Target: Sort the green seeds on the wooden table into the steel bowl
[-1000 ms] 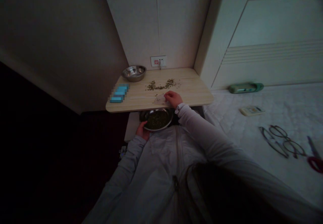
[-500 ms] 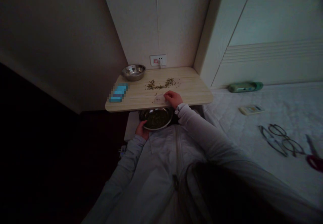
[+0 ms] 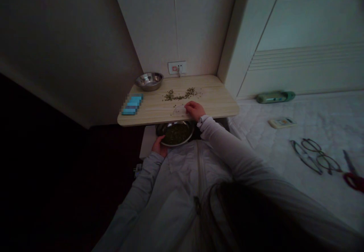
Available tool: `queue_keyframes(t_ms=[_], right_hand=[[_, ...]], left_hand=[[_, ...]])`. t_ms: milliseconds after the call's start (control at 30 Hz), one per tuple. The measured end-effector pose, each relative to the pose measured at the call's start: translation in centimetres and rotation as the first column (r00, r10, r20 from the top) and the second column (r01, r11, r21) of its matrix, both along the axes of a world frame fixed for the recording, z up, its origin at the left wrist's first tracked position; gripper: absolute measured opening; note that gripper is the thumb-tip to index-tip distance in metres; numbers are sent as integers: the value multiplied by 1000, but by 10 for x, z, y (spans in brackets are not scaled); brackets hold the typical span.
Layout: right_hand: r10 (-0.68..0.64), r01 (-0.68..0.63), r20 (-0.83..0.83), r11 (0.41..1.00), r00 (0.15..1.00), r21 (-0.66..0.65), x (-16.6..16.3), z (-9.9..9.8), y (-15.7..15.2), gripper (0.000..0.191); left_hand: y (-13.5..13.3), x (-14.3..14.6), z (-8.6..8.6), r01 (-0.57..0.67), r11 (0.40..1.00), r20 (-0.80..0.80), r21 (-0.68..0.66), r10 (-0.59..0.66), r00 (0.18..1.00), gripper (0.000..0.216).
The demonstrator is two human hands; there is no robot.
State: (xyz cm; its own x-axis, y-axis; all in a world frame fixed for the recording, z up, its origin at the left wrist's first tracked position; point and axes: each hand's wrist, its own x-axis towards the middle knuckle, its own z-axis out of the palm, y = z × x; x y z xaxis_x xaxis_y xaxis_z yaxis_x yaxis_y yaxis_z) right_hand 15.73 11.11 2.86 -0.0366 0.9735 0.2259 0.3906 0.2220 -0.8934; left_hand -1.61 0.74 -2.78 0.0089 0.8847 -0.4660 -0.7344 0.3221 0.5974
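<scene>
My left hand (image 3: 159,147) grips the rim of a steel bowl (image 3: 175,133) filled with small green bits, held just under the near edge of a small wooden table (image 3: 216,100). My right hand (image 3: 195,110) rests on the tabletop near that edge, fingers curled round a pale, see-through thing (image 3: 179,110) that I cannot name. A loose line of green bits (image 3: 179,95) lies scattered on the table a little beyond my right hand.
An empty steel bowl (image 3: 149,81) stands at the table's back left, a blue box (image 3: 132,104) at its left edge, a wall socket (image 3: 176,68) behind. To the right, a bed holds a green case (image 3: 275,97), a remote (image 3: 281,122), two pairs of glasses (image 3: 314,155) and scissors (image 3: 352,171).
</scene>
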Motion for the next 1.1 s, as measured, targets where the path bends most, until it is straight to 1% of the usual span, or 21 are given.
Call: queue_keyframes(t_ms=[133,300,533,667,900,1100], right_hand=[[4,-4,-1,1000,1000,1,0,-2,2,17],[4,-4,8,1000,1000,5,0,-1,1,16],[-6,6,39,1000,999,17,0,1,-3,16],[-2,1,40,1000,999,11,0,1,-2,16],[-8,7,42,1000,999,28,0,-1,0,16],[-12,11,55,1000,998,23,0,1,-3,17]], left_hand=[[0,0,1,10,1000,6,16,-10,1000,18],[-1,0,3,19,1000,-5,-3,-19,1000,17],[1,0,-2,-8,999,8,41,8,1000,19],[1,-1,-3,0,1000,11,20,0,1000,20],[0,0,2,-20,999,38,-32,21,999,21],[1,0,2,-34,999,20,-22,34,999,21]])
